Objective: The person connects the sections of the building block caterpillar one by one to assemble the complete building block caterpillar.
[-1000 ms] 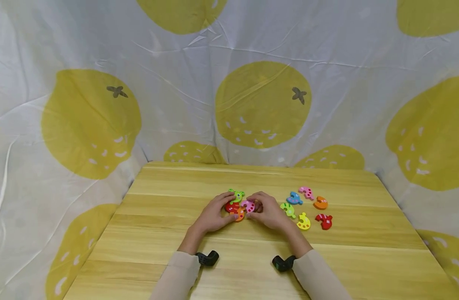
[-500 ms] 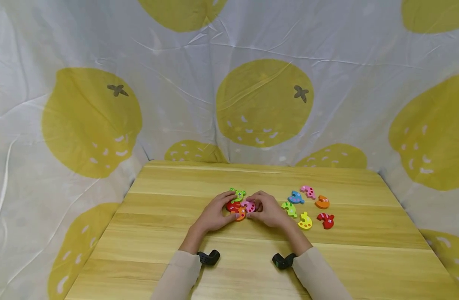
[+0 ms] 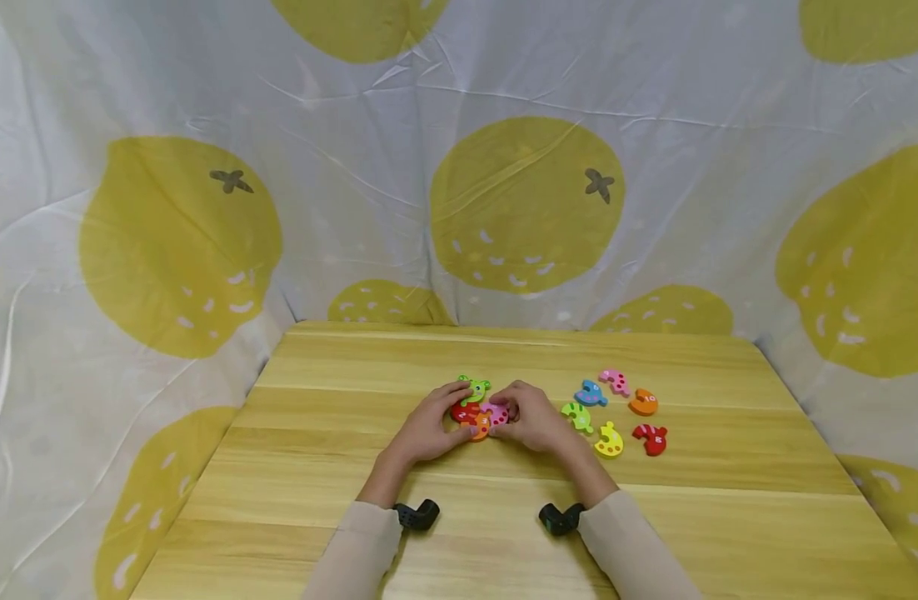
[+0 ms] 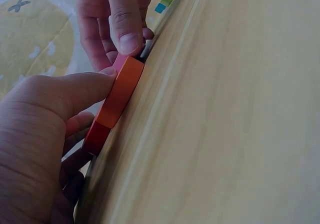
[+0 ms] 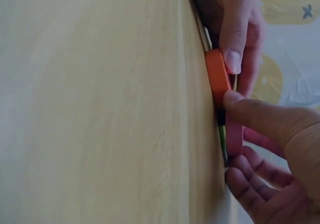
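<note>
My left hand (image 3: 427,427) grips a small cluster of puzzle pieces on the table, its thumb against the orange piece (image 3: 479,428) and its fingers by the green animal-head piece (image 3: 477,389). Between those two lies the red piece (image 3: 462,414) marked 2. From the other side, my right hand (image 3: 540,423) pinches a pink spotted piece (image 5: 234,136) between thumb and fingers. The pink piece sits against the orange one; whether they are fully interlocked cannot be told. In the left wrist view, the orange edge (image 4: 120,94) shows under the thumb, standing above the red one.
Right of my hands lie several loose pieces: light green (image 3: 577,417), yellow (image 3: 609,440), blue (image 3: 591,393), pink (image 3: 615,382), orange (image 3: 643,402) and red (image 3: 650,439). Patterned cloth (image 3: 384,192) hangs behind the wooden table (image 3: 339,467).
My right hand has shifted slightly left, bringing the pink piece closer against the orange one. The left hand stays in place on its pieces.
</note>
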